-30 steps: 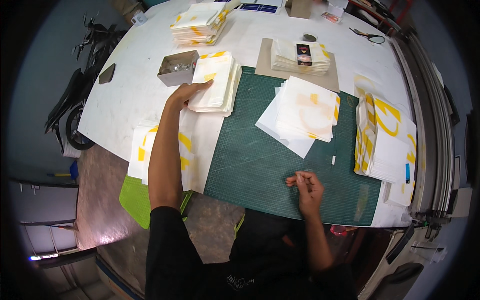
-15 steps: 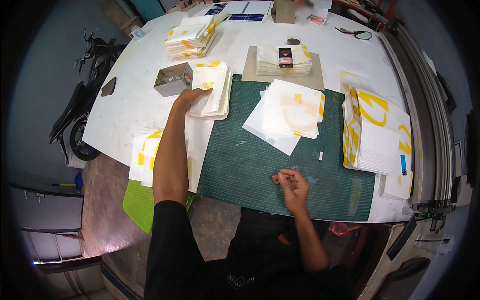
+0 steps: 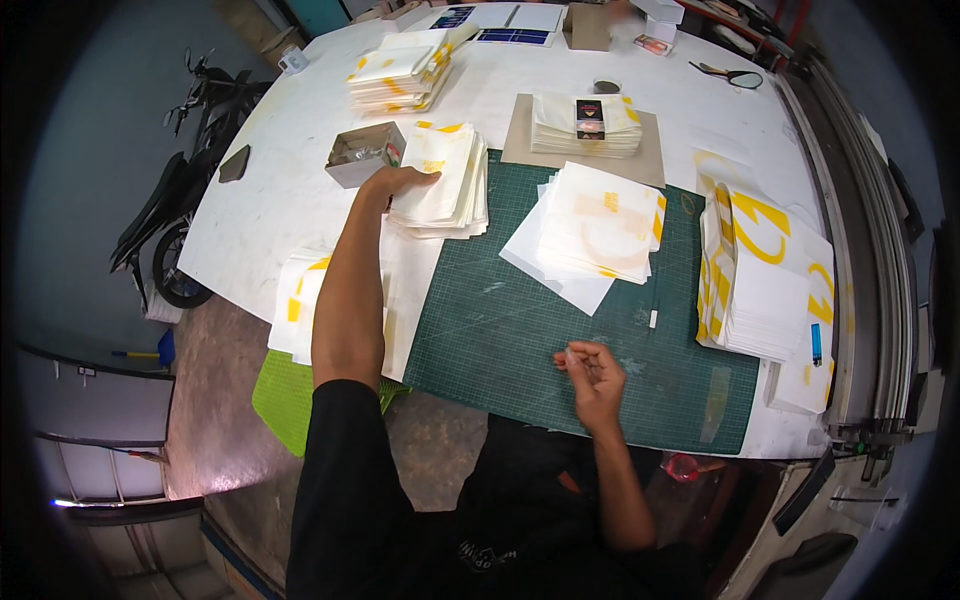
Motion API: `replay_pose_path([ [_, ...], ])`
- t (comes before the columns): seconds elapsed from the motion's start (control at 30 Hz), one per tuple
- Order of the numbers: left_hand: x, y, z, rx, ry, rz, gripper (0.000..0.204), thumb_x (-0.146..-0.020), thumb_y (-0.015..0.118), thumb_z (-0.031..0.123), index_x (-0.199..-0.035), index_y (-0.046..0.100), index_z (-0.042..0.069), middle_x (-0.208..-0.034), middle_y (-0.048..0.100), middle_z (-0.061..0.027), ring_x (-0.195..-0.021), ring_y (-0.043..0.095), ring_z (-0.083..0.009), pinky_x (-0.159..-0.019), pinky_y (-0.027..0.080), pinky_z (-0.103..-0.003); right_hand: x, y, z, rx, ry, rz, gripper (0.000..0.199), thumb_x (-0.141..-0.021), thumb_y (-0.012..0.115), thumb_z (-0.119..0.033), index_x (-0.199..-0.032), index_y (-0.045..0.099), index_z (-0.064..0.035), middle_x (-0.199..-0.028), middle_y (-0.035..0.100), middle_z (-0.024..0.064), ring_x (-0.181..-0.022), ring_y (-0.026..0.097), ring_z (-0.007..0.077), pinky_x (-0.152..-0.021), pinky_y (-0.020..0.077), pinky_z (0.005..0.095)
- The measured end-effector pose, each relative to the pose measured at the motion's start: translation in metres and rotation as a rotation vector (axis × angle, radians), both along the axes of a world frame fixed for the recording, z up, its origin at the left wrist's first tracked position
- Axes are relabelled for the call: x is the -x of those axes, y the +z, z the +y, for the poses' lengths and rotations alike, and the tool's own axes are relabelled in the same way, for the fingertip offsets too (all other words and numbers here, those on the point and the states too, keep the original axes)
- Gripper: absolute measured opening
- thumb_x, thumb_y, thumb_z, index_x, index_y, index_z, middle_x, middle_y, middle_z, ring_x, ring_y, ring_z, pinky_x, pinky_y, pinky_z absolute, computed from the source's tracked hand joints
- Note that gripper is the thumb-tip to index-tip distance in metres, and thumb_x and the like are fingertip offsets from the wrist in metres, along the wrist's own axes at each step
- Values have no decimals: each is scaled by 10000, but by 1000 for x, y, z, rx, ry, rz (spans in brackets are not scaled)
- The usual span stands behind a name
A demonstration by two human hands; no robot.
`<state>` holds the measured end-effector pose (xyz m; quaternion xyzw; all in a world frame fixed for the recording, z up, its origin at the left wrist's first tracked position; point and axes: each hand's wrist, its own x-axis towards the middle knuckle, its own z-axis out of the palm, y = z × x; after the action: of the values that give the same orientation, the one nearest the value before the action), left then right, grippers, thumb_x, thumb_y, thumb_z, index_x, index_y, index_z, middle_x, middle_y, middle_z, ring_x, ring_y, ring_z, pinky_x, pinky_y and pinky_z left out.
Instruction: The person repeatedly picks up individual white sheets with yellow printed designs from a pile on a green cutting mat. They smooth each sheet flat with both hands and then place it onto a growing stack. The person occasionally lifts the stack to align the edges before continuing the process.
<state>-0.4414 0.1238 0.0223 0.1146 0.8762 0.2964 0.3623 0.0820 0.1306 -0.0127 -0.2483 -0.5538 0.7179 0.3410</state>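
Observation:
My left hand (image 3: 392,188) reaches out to a stack of white bags with yellow print (image 3: 447,190), beside the left edge of the green cutting mat (image 3: 490,330). Its thumb lies on top of the stack and the other fingers are out of sight at the stack's left side. The bags' edges are slightly fanned. Over the near part of the mat, my right hand (image 3: 598,385) is closed in a pinch, and what its fingertips hold is too small to make out. Farther up the mat lies a pile of similar printed sheets or bags (image 3: 600,222), with plain white sheets (image 3: 545,262) sticking out below.
An open cardboard box (image 3: 364,157) stands by the left stack. More bag stacks lie at the back left (image 3: 400,75), on a cardboard sheet (image 3: 516,140), at the right (image 3: 765,285) and near left (image 3: 295,315). A blue lighter (image 3: 816,344) and scissors (image 3: 730,75) lie at right.
The whole view has shifted slightly, so the table's things appear farther right. My left hand keeps its hold on the stack's left edge; my right hand stays pinched over the mat.

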Motion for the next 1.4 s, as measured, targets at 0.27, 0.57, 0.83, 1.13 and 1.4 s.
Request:
replay_pose_path([
  [0.27, -23, 16, 12, -202, -8, -210, 776, -699, 947, 346, -1323, 624, 18, -1256, 705, -126, -1141, 691, -244, -943, 549, -374, -4, -4, 4, -5, -21, -12, 159, -1015, 627, -22, -1156, 632, 51, -1025, 713, 125, -975, 719, 183, -879, 596, 326],
  [0.57, -19, 19, 13, -150, -51, -244, 742, -770, 908, 251, -1387, 575, 7, -1299, 691, -129, -1123, 697, -225, -974, 536, -351, -3, -2, 5, -3, -10, -1, 168, -1011, 631, -22, -1163, 630, 51, -1026, 715, 126, -968, 714, 177, -879, 593, 326],
  [0.83, -19, 13, 2, -285, -66, -361, 705, -765, 919, 259, -1331, 612, -26, -1291, 692, -163, -1115, 702, -252, -979, 546, -355, 59, 35, 38, -46, 128, -161, 372, -990, 705, -116, -1287, 584, 71, -1095, 719, 148, -1008, 681, 162, -887, 551, 289],
  [1.13, -18, 12, -4, -352, -61, -440, 673, -798, 897, 273, -1335, 617, -22, -1242, 711, -150, -1056, 723, -217, -914, 580, -326, 268, 50, 149, -99, 54, -542, 812, -883, 757, -446, -1415, 504, 113, -1331, 627, 289, -1219, 638, 342, -1019, 499, 384],
  [1.4, -3, 6, -13, -399, -48, -553, 681, -836, 846, 271, -1388, 571, -17, -1252, 701, -163, -1059, 726, -239, -904, 602, -353, 304, 20, 129, -2, 235, -414, 821, -885, 744, -496, -1396, 522, 107, -1365, 597, 289, -1269, 596, 346, -1048, 474, 413],
])
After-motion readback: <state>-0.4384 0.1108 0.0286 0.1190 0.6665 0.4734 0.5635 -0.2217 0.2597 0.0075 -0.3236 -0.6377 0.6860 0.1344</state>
